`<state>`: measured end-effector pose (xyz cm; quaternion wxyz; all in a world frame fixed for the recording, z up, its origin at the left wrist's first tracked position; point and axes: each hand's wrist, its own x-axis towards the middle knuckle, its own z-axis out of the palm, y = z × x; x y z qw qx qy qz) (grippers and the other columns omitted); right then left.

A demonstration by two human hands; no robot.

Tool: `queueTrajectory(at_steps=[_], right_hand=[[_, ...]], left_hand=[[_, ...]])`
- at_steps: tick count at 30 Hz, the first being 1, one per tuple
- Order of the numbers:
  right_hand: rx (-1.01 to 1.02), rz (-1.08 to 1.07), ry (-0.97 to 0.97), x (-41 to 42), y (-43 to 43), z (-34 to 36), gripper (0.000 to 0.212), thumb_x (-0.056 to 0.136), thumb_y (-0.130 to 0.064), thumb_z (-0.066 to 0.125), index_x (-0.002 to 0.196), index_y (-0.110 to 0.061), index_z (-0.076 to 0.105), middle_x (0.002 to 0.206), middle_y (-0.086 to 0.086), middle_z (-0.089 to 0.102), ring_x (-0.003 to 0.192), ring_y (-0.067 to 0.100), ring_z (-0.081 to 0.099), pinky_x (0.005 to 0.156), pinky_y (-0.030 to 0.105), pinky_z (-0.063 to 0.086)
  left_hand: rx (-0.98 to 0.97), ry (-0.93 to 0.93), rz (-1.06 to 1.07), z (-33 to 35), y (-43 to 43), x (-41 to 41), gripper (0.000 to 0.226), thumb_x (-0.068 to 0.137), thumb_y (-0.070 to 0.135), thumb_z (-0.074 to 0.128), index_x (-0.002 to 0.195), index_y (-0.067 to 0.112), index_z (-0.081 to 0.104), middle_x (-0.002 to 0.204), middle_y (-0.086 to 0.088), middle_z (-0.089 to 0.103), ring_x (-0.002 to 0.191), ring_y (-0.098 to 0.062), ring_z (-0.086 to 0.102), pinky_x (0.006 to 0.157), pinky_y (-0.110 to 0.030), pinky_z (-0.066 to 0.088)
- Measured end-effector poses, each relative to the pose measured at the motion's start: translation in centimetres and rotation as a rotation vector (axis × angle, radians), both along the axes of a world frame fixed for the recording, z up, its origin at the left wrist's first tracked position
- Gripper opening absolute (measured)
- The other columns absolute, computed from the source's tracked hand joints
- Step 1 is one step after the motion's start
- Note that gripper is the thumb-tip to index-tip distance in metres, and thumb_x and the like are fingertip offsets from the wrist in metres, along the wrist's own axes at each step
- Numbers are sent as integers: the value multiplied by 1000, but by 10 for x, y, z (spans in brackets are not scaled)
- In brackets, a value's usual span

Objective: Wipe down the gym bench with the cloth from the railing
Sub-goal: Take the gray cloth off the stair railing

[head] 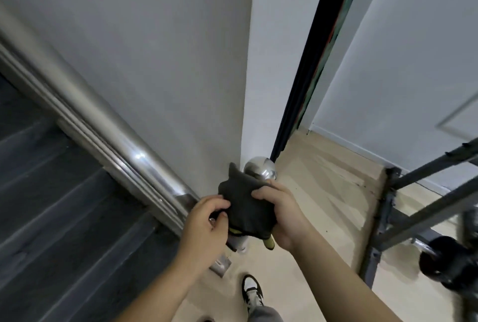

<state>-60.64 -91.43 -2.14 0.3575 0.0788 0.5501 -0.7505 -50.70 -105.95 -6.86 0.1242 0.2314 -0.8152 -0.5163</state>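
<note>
The left hand (207,221) and the right hand (280,214) both pinch the dark cloth (245,205), one on each side. The cloth is bunched up at the end of the shiny railing (103,130), just in front of its round metal knob (261,169). Two hands probably make it easier to gather the cloth. The bench is not clearly in sight; only a metal frame (403,208) shows at the right.
</note>
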Motion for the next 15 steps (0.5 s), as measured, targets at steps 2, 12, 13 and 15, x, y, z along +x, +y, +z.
queueTrajectory(at_steps=[2, 12, 13, 15], right_hand=[[-90, -81, -38, 13, 6, 17, 35, 85, -1, 58, 119, 3, 67, 116, 28, 73, 104, 44, 71, 87, 51, 61], [-276, -494, -46, 132, 146, 54, 50, 84, -10, 64, 131, 8, 66, 137, 28, 64, 123, 43, 63, 116, 54, 40], [-282, -548, -45, 147, 172, 54, 48, 85, -10, 63, 129, 8, 67, 135, 28, 64, 125, 44, 62, 118, 55, 38], [-294, -654, -60, 180, 227, 56, 39, 89, -9, 59, 121, 9, 71, 128, 30, 67, 119, 45, 65, 115, 54, 42]], left_hand=[[49, 70, 8, 26, -9, 10, 26, 96, 7, 65, 104, 31, 72, 115, 17, 67, 106, 2, 64, 82, -13, 53], [866, -404, -418, 98, 98, 32, 47, 88, 55, 66, 121, 23, 73, 115, 0, 80, 108, -19, 75, 89, -39, 53], [907, -492, -500, 100, 125, 39, 53, 86, 58, 65, 122, 21, 74, 118, -3, 79, 111, -20, 73, 92, -40, 52], [955, -610, -632, 99, 186, 57, 65, 79, 62, 68, 124, 15, 74, 124, -10, 76, 116, -26, 71, 96, -42, 51]])
